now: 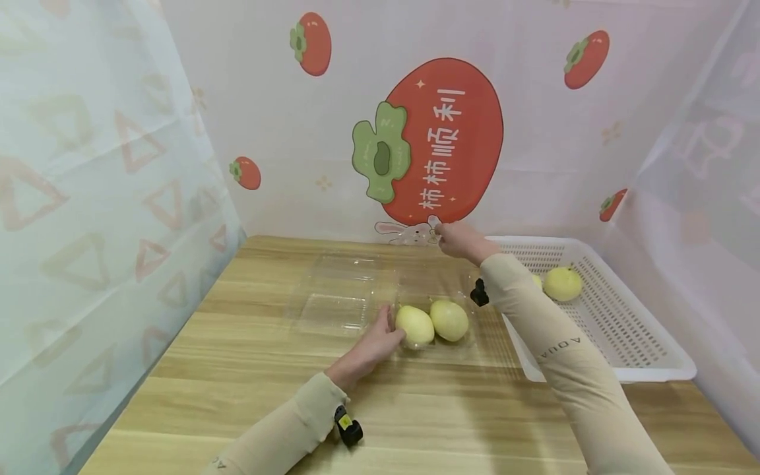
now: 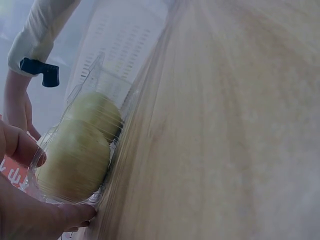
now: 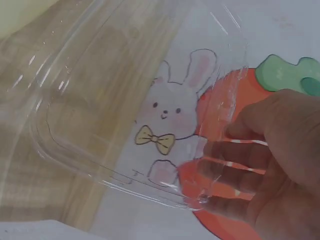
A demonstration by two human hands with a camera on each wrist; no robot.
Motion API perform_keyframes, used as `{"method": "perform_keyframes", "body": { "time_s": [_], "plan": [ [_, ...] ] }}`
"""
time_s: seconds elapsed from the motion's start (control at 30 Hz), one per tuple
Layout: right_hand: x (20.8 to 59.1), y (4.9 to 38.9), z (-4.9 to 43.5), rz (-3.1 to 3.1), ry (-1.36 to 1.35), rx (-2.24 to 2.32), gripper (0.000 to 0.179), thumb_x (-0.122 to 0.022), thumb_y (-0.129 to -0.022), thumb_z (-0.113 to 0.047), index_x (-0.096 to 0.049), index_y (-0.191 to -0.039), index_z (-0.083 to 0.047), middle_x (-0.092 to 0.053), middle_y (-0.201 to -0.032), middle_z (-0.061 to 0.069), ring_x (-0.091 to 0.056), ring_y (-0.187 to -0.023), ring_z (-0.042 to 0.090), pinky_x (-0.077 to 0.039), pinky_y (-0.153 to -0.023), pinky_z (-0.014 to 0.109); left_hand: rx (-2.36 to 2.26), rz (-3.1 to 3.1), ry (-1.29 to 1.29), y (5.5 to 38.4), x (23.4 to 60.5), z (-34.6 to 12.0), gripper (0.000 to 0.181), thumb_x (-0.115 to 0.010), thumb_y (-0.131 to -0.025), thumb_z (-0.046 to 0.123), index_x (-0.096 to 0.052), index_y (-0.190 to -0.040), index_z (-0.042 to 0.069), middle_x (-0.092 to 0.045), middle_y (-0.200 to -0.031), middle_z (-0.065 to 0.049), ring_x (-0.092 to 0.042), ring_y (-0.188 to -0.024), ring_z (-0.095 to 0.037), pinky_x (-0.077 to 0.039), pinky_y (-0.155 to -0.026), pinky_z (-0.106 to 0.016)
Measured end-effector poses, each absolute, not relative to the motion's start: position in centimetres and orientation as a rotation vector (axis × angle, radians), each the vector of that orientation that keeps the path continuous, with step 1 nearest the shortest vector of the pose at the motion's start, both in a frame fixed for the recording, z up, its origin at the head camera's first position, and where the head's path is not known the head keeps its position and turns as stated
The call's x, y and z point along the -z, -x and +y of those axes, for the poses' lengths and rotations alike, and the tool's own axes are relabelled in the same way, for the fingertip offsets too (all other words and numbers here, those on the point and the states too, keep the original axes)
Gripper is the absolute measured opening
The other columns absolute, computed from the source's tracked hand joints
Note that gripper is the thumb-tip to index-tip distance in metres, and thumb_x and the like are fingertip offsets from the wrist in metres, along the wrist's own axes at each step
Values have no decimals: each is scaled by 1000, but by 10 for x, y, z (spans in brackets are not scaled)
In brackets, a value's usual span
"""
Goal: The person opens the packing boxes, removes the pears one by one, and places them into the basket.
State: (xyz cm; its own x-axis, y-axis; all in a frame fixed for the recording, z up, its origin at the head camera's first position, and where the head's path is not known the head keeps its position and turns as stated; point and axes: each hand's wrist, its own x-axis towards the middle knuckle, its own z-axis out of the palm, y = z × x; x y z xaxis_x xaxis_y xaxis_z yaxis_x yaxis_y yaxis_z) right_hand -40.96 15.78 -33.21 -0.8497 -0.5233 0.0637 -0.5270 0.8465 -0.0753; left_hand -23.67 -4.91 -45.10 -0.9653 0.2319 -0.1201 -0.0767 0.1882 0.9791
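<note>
Two yellow-green pears (image 1: 414,326) sit side by side in the near half of a clear plastic clamshell box (image 2: 107,172) on the table. My left hand (image 1: 380,340) pinches the box's near left edge, thumb above and fingers below, close to the left pear. At the far side, my right hand (image 1: 462,241) holds the rim of the box's clear lid (image 3: 110,145), which is raised and tilted. Through that plastic the right wrist view shows the wall's printed rabbit. The lid's outline is faint in the head view.
To the left lies more clear plastic packaging (image 1: 338,307), apparently another open box. A white perforated basket (image 1: 629,330) stands on the right, holding a pear (image 1: 563,284) and another partly hidden by the right sleeve. A printed cloth (image 1: 285,119) backs the wooden table (image 1: 237,369).
</note>
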Motion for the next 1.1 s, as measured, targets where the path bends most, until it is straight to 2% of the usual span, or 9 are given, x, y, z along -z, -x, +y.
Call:
{"method": "perform_keyframes", "body": {
  "time_s": [0.1,0.27,0.33,0.47,0.63,0.77,0.9,0.97,1.1],
  "plan": [
    [338,417,154,-3025,-833,-201,34,-42,-94,-6,-62,-121,0,-67,-120,20,-62,-88,28,-52,-82,43,-1847,2245,-154,236,452,-50,91,-55,-80,5,-3,-155,-5,-18,-158,-33,-22,-147,-43,-19,-122,-54],
    [345,421,154,-3083,-788,-303,37,-41,-97,-10,-59,-129,-1,-62,-133,19,-62,-116,31,-51,-98,47,-1838,2249,-154,236,449,-49,91,-55,-80,5,-4,-155,-4,-18,-158,-32,-25,-146,-44,-21,-122,-54],
    [347,421,155,-3068,-805,-321,37,-41,-97,-8,-59,-129,0,-61,-133,21,-61,-119,33,-51,-99,48,-1845,2245,-148,236,448,-48,91,-55,-80,5,-4,-155,-4,-18,-158,-32,-23,-147,-44,-20,-122,-54],
    [348,418,155,-3027,-832,-350,34,-43,-97,-7,-60,-126,1,-62,-129,22,-63,-113,33,-52,-96,49,-1842,2238,-111,235,448,-47,92,-55,-80,4,-4,-156,-2,-16,-159,-30,-20,-148,-42,-17,-123,-52],
    [340,410,154,-2956,-859,-390,32,-44,-98,-9,-60,-123,4,-66,-121,23,-66,-96,31,-54,-91,48,-1859,2232,-84,234,447,-46,90,-54,-80,4,-6,-156,-2,-16,-159,-32,-21,-148,-44,-18,-122,-53],
    [329,401,150,-2899,-902,-386,30,-46,-99,-12,-59,-121,3,-68,-117,22,-68,-87,29,-56,-80,44,-1925,2198,-93,234,447,-48,85,-52,-83,6,-7,-155,-3,-16,-158,-34,-20,-147,-46,-18,-122,-55],
    [318,390,146,-2879,-920,-393,32,-46,-100,-15,-53,-128,0,-68,-118,21,-69,-81,28,-54,-70,40,-1984,2166,-83,236,445,-50,81,-50,-86,8,-8,-155,-2,-14,-159,-33,-18,-148,-46,-17,-122,-56],
    [314,382,145,-2892,-920,-427,36,-47,-100,-16,-48,-133,-2,-66,-121,20,-70,-86,29,-55,-72,41,-2016,2154,-67,237,444,-50,81,-50,-86,8,-9,-155,0,-13,-160,-30,-17,-148,-45,-17,-122,-56],
    [309,361,143,-2924,-907,-473,41,-47,-100,-19,-43,-138,-5,-60,-134,17,-67,-107,32,-56,-83,44,-2087,2116,-54,238,442,-49,86,-51,-84,2,-6,-157,3,-11,-163,-25,-13,-150,-42,-15,-122,-55]
  ]
}}
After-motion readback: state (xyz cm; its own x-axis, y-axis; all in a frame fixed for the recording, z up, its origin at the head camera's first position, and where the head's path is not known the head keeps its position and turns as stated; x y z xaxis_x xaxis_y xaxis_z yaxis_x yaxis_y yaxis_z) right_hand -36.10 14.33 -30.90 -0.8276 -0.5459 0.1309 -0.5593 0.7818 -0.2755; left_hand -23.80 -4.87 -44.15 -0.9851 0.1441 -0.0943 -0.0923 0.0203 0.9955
